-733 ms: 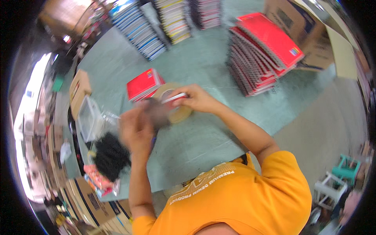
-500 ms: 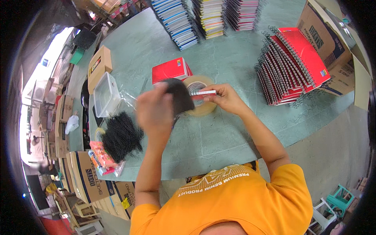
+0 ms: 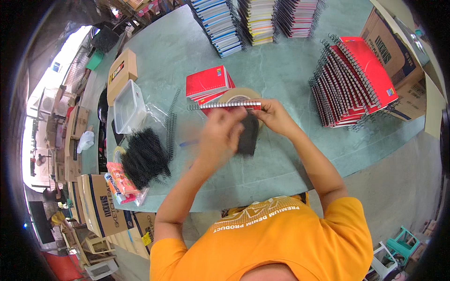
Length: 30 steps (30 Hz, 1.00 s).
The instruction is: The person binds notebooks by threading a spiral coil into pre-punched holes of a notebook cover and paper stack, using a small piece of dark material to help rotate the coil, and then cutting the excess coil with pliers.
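My right hand [image 3: 273,115] pinches the right end of a small red notebook [image 3: 254,106], held edge-on. A dark wire spiral [image 3: 220,106] runs along its upper edge, and a loose end juts out to the left. My left hand [image 3: 220,136] is just below the spiral, smeared by motion; whether its fingers grip anything cannot be made out. Below the notebook is a flat black piece [image 3: 248,136], its kind unclear. Behind the notebook lies a large roll of tape [image 3: 241,93], partly hidden. Beyond it is a small pile of red notebooks [image 3: 206,80].
Black spirals [image 3: 145,159] lie in a heap at the left, near a clear plastic box [image 3: 130,107]. A tall stack of red spiral notebooks [image 3: 344,84] stands at the right beside an open carton [image 3: 393,51]. Stacks of notebooks [image 3: 258,23] line the far side.
A spiral now lies along the notebook's edge. My left hand has moved right and down, toward the notebook. The black piece, earlier beside my left hand, now shows below the notebook.
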Available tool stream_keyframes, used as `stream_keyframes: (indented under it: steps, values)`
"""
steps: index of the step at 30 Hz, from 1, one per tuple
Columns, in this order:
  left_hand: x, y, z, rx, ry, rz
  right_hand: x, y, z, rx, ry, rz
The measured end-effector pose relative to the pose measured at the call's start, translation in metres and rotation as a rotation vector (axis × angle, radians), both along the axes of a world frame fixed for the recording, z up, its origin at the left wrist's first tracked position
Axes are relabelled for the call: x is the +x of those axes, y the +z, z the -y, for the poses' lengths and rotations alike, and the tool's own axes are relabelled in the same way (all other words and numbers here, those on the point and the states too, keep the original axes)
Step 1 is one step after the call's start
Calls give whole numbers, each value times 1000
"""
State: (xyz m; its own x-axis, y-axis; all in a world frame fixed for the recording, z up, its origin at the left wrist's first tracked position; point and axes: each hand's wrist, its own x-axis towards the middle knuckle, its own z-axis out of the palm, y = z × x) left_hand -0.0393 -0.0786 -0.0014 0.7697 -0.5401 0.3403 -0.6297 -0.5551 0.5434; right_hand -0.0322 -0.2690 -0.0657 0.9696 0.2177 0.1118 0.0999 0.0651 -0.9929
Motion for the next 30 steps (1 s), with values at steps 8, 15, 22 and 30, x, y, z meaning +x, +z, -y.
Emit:
stream_keyframes:
  steps: [8,15,22,30]
  values:
    - [7,20,6,2,51,414,-2,20,-12,299,-61,157]
    - [31,15,14,79,-137,192,-6,2,-3,-96,-142,73]
    - [33,-3,39,-34,-267,234,-9,-3,-4,-119,-196,179]
    - [34,1,43,-68,-220,146,-15,6,-5,-397,-261,159]
